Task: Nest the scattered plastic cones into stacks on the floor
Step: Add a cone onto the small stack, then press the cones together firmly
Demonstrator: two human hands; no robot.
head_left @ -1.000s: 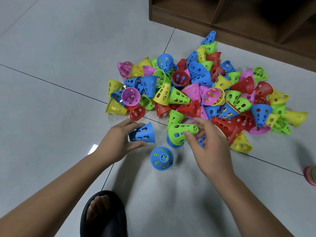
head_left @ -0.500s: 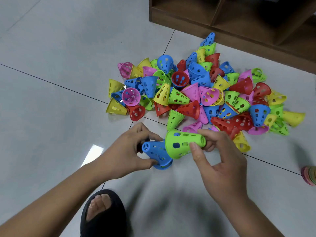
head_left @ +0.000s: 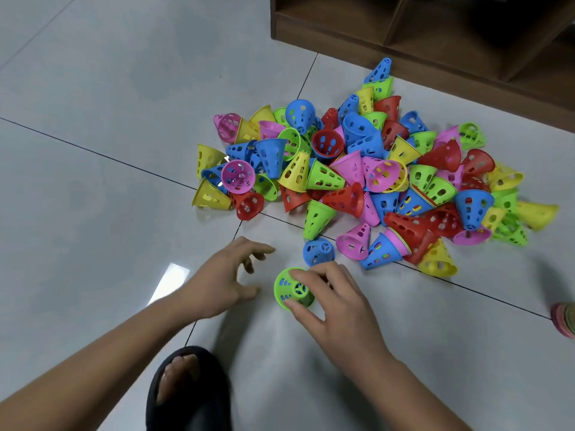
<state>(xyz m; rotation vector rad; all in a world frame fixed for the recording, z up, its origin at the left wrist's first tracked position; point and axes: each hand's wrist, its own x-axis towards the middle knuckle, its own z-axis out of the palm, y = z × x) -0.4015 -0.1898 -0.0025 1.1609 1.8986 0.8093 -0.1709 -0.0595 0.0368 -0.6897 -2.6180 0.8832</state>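
Observation:
A green cone (head_left: 291, 289) stands tip-up on the floor in front of me, with blue showing through its holes from a cone nested inside. My right hand (head_left: 336, 301) grips it from the right side, fingers curled round its top. My left hand (head_left: 224, 279) hovers just left of it, fingers spread and holding nothing. A lone blue cone (head_left: 319, 251) stands just beyond the green one. Behind it lies a heap of perforated cones (head_left: 357, 172) in red, yellow, green, blue and pink.
A brown wooden shelf unit (head_left: 435, 32) stands at the back right, close behind the heap. My foot in a black slipper (head_left: 186, 390) is at the bottom. A small pink and yellow stack (head_left: 564, 318) sits at the right edge. Grey floor tiles (head_left: 93, 88) stretch to the left.
The green cone went over the blue cones and the stack was set down upright on the floor. My left hand let go and drew back to the left.

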